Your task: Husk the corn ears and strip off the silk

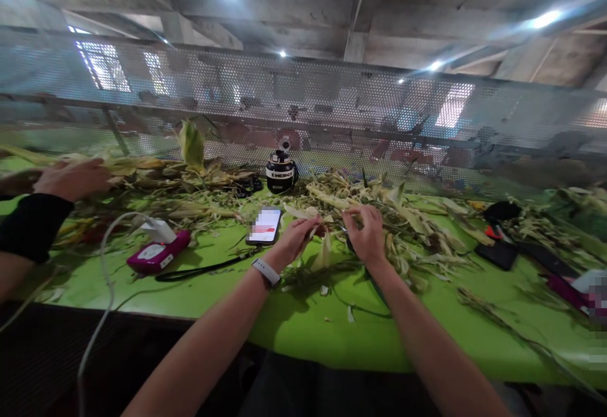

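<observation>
My left hand (300, 238), with a pale watch (266, 272) on its wrist, is closed with the fingertips pinched over the green table (303, 338). A pale strip of corn husk (322, 254) hangs at its fingertips. Just to the right, my right hand (368, 235) has thumb and forefinger drawn together. A small glint shows by its fingers, but what they hold is too small to make out. Behind both hands spreads a heap of dry husks and stalks (408, 217). Part of a dark object lies hidden under my right hand.
A phone (264, 226) with a lit screen lies left of my hands. A black bottle (280, 172) stands behind it. Further left are a purple power strip (159, 254) with a white cable and another person's hand (73, 178). A perforated metal screen (313, 100) runs along the back.
</observation>
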The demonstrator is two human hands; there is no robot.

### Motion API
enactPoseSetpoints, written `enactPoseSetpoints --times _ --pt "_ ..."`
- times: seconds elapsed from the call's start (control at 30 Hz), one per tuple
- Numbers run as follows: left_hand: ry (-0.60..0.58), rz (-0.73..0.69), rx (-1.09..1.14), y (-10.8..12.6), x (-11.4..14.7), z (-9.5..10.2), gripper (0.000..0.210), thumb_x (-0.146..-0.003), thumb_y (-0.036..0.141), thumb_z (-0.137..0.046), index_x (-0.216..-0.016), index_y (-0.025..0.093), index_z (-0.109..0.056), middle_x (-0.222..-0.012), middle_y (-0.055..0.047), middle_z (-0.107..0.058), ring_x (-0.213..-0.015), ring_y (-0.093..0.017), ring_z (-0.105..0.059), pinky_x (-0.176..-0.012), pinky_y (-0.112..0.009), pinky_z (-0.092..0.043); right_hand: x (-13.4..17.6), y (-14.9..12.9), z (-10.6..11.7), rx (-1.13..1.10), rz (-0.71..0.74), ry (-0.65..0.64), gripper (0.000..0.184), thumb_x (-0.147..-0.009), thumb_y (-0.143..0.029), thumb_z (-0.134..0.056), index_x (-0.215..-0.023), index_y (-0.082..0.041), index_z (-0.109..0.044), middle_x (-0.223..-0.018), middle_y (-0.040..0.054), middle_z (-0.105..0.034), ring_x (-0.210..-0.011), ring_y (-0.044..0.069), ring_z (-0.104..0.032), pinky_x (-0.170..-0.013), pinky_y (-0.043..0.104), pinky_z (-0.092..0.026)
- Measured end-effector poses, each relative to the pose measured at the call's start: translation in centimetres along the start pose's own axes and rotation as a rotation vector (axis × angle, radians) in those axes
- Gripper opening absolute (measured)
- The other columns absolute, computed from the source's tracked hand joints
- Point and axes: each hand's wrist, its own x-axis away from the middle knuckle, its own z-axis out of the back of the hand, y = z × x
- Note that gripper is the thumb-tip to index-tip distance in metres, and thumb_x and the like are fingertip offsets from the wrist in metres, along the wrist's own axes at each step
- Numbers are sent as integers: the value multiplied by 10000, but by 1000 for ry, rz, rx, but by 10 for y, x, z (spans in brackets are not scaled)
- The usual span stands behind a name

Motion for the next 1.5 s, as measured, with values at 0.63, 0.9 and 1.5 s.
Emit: enactPoseSetpoints --times 0.63,0.9,1.5 --pt "165 -60 31 -4 -2 1 249 -540 354 -798 -682 175 -699 -738 -34 -717 -765 -185 -639 -710 -285 -459 4 0 -10 -137 -103 -471 337 -880 -395 -447 -654 -188 -588 -663 38 -614 -670 175 -535 -681 284 -400" --pt "69 -121 99 -11 -4 0 294 -714 364 -670 -951 190 -673 -1095 -67 -693 -1068 -212 -609 -905 -318 -450 14 -20 -12 -19 -22 -233 254 -864 -363 -479 -710 -204 -604 -773 75 -627 -814 212 -533 -797 332 -393" --pt "136 -35 64 -4 4 -6 314 -561 345 -794 -772 180 -629 -772 -20 -708 -827 -182 -644 -761 -292 -479 18 -19 -23 -359 -192 -578 171 -749 -276 -518 -602 -200 -560 -538 -24 -506 -516 125 -434 -521 251 -360"
